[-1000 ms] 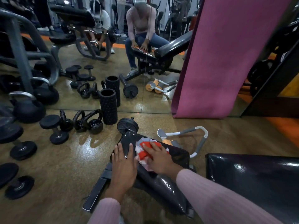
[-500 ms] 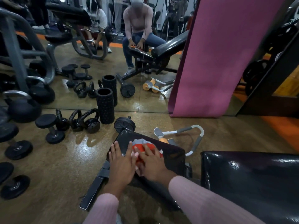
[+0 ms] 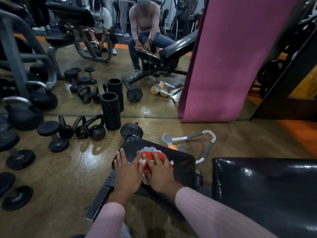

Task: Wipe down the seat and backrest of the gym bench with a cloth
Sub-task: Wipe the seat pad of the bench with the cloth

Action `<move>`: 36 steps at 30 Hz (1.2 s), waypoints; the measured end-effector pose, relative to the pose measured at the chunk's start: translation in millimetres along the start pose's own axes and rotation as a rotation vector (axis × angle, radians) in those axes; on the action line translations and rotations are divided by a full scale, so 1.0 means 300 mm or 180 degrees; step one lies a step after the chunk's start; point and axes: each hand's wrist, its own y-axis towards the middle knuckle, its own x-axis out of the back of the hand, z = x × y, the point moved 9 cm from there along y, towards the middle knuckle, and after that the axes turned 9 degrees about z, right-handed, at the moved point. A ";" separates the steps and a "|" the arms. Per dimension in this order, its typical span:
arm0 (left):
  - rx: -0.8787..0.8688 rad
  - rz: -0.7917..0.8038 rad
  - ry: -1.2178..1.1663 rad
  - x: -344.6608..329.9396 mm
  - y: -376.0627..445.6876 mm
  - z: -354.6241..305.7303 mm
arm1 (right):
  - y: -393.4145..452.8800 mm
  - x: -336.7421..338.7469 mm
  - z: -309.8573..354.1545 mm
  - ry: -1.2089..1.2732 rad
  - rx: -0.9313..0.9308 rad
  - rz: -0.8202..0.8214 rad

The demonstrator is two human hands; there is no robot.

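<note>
The black padded bench seat [image 3: 181, 162] lies just in front of me, and the glossy black backrest [image 3: 264, 188] fills the lower right. A red, grey and white cloth [image 3: 151, 154] is spread on the seat. My right hand [image 3: 159, 174] lies flat on the cloth, fingers pressing it against the pad. My left hand [image 3: 127, 172] rests flat on the seat's left edge, fingers apart, touching the cloth's side. Most of the cloth is hidden under my right hand.
A mirror wall stands ahead, with a pink mat [image 3: 231, 62] hanging over it. Kettlebells [image 3: 93, 127], dumbbells [image 3: 53, 136], a foam roller [image 3: 110, 112] and a weight plate [image 3: 131, 131] crowd the floor on the left. An ab roller [image 3: 190, 140] lies behind the seat.
Both hands and the cloth have slid a little toward the seat's far end. My left hand has closed in beside the right one.
</note>
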 end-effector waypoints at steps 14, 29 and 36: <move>0.0034 -0.0083 -0.0128 0.004 0.001 -0.011 | -0.038 -0.016 -0.022 -0.0025 0.0037 -0.0046; 0.0016 -0.0068 -0.0022 0.000 0.003 -0.020 | -0.026 -0.034 0.016 -0.0174 0.0389 -0.0079; 0.0112 -0.0016 0.0090 -0.019 0.013 -0.023 | -0.091 -0.016 -0.146 -0.0236 0.0618 0.0164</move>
